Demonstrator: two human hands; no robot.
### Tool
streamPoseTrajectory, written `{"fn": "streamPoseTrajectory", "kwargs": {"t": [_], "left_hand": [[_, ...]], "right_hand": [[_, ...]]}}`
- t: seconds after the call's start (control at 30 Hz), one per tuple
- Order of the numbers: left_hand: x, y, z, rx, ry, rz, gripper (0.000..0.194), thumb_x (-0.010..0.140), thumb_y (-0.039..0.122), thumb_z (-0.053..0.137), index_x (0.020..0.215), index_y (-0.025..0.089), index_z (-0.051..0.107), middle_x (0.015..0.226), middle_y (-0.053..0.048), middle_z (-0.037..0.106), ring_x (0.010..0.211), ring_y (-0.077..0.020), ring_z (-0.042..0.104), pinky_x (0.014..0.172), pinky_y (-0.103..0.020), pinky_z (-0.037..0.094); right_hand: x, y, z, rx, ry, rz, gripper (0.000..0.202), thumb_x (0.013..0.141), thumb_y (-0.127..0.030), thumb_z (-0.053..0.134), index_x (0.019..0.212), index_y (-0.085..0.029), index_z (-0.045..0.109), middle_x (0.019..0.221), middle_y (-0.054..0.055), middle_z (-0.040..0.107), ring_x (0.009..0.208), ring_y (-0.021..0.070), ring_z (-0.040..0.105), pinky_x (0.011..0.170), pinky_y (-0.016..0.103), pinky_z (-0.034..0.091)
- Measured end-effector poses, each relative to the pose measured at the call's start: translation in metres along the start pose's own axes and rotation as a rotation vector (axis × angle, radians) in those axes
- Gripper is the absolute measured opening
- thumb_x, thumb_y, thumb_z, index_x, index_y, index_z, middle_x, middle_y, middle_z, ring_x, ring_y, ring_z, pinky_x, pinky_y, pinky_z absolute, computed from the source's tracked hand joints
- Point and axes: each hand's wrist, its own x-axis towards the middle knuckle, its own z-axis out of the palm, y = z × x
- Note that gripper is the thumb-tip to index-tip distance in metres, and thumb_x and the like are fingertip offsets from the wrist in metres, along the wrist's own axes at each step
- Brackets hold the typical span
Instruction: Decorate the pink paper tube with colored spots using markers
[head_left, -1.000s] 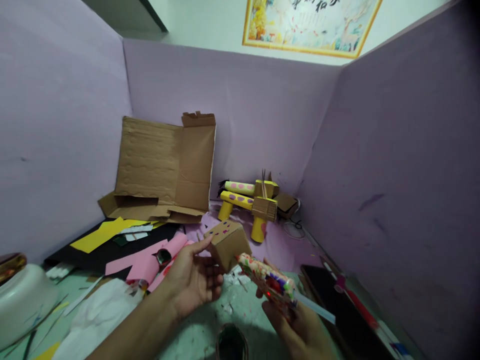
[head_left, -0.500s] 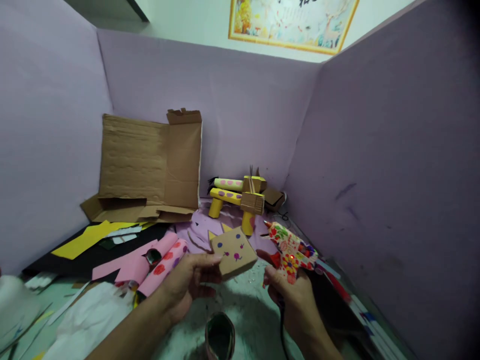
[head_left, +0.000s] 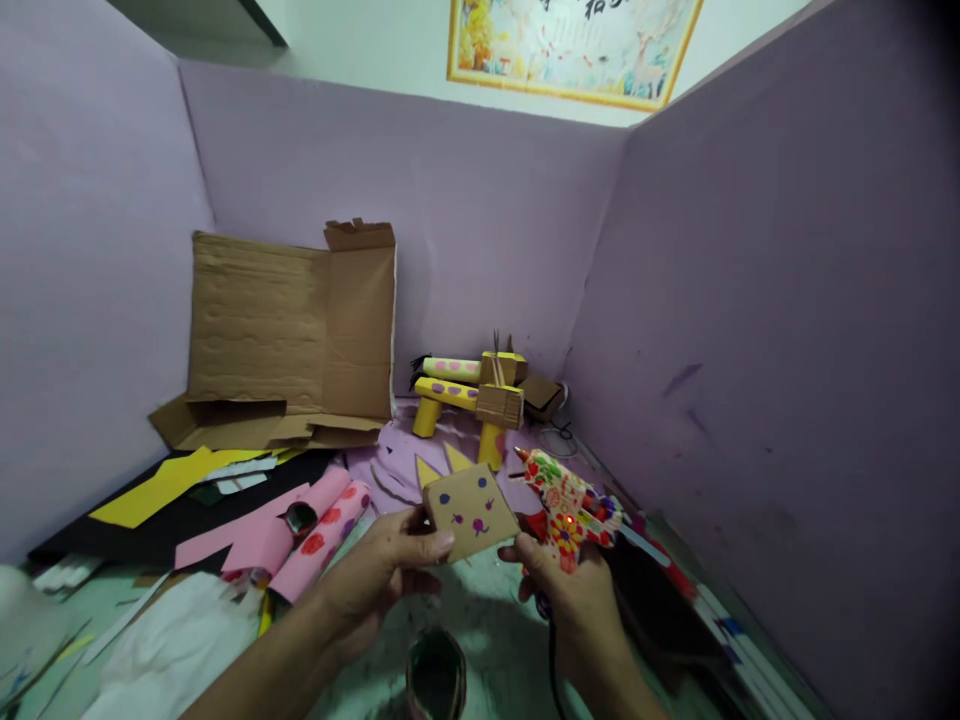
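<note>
A small cardboard box (head_left: pixel 471 510) with a drawn face of blue and purple dots and yellow pointed ears is tilted toward me. My left hand (head_left: pixel 386 565) pinches its left edge, thumb on the front. Closed around the handle of a flower-patterned glue gun (head_left: pixel 564 505), my right hand (head_left: pixel 574 590) also has its thumb at the box's lower right corner. The gun's nozzle points up and left, and a red light glows on its side. Below the box stands an open dark-lined tube (head_left: pixel 436 675).
Yellow spotted cardboard animals (head_left: pixel 469 390) stand at the back beside a large opened carton (head_left: pixel 292 330). Pink paper rolls (head_left: pixel 322 535), yellow strips (head_left: pixel 157 488) and crumpled white material (head_left: pixel 176 645) lie left. Purple panels (head_left: pixel 750 300) enclose the table.
The box has turned to face me more squarely. My right hand, with the glue gun, has moved left, and its thumb now meets the box. The view has shifted slightly.
</note>
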Motion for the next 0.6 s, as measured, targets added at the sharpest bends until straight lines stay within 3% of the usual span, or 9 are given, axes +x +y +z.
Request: {"fn": "streamPoseTrajectory", "kwargs": {"t": [0.13, 0.3, 0.47, 0.6], "left_hand": [[0.003, 0.009, -0.002, -0.184, 0.166, -0.118, 0.018, 0.077, 0.025, 0.062, 0.085, 0.009, 0.066, 0.07, -0.009, 0.065, 0.06, -0.0165, 0.056, 0.055, -0.026, 0.044], [0.007, 0.019, -0.014, -0.361, 0.121, -0.241, 0.035, 0.087, 0.039, 0.049, 0.083, 0.006, 0.062, 0.066, -0.013, 0.064, 0.055, -0.0176, 0.057, 0.052, -0.027, 0.046], [0.009, 0.025, -0.021, -0.363, 0.102, -0.316, 0.047, 0.087, 0.046, 0.046, 0.09, 0.001, 0.06, 0.063, -0.013, 0.062, 0.052, -0.0181, 0.056, 0.048, -0.026, 0.045], [0.008, 0.03, -0.021, -0.372, 0.149, -0.325, 0.045, 0.088, 0.046, 0.045, 0.089, 0.004, 0.059, 0.062, -0.012, 0.062, 0.051, -0.0182, 0.056, 0.047, -0.027, 0.045]], "right_hand": [[0.0, -0.01, -0.005, 0.005, -0.042, -0.02, 0.041, 0.067, -0.048, 0.072, 0.083, -0.011, 0.067, 0.046, 0.0, 0.06, 0.034, 0.0089, 0.042, 0.034, 0.02, 0.03], [-0.002, -0.018, -0.01, -0.177, -0.056, -0.103, 0.041, 0.072, -0.052, 0.066, 0.078, -0.012, 0.067, 0.041, -0.004, 0.05, 0.036, 0.0106, 0.044, 0.037, 0.022, 0.035], [-0.003, -0.01, -0.013, -0.41, -0.107, -0.287, 0.039, 0.072, -0.05, 0.066, 0.08, -0.013, 0.073, 0.045, 0.001, 0.058, 0.043, 0.0186, 0.057, 0.043, 0.029, 0.049], [-0.005, 0.008, -0.017, -0.493, -0.222, -0.411, 0.035, 0.079, -0.046, 0.062, 0.094, -0.017, 0.074, 0.065, 0.007, 0.072, 0.056, 0.0238, 0.067, 0.056, 0.033, 0.057]]}}
